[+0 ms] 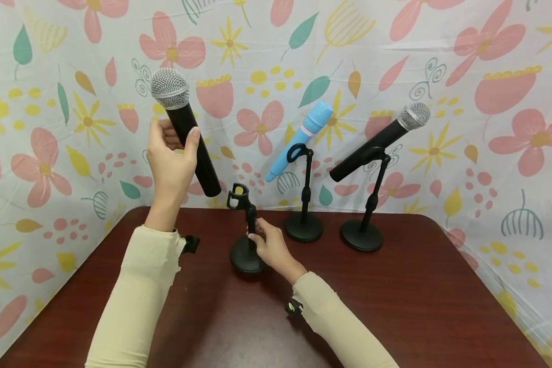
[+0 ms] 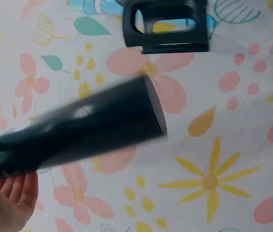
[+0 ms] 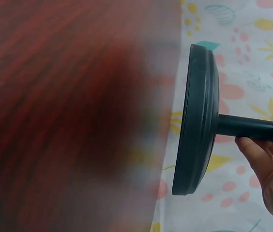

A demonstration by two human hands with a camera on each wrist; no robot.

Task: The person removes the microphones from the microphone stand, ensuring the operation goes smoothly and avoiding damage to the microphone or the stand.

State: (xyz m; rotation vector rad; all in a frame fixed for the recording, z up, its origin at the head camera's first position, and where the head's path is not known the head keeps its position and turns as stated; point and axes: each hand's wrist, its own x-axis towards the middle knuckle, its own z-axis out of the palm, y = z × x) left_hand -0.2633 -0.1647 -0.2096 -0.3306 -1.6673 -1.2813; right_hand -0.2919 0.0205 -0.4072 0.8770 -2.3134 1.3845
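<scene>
My left hand [image 1: 172, 153] grips a black microphone [image 1: 195, 148] with a silver mesh head, raised and tilted with the head up to the left. Its lower end points toward the empty clip of a small black microphone stand [image 1: 239, 197], a short gap away. In the left wrist view the microphone [image 2: 93, 123] is blurred and the clip [image 2: 165, 26] shows beyond its end. My right hand [image 1: 273, 248] pinches the pole of that stand just above its round base [image 1: 246, 258]. The right wrist view shows thumb and fingers on the pole [image 3: 245, 126].
Behind to the right, a blue microphone [image 1: 299, 140] rests in a second stand [image 1: 304, 225]. Farther right, another black microphone [image 1: 377, 143] with a silver head sits in a third stand [image 1: 362, 232]. A flower-print cloth [image 1: 267, 66] hangs behind the dark wooden table [image 1: 418, 296].
</scene>
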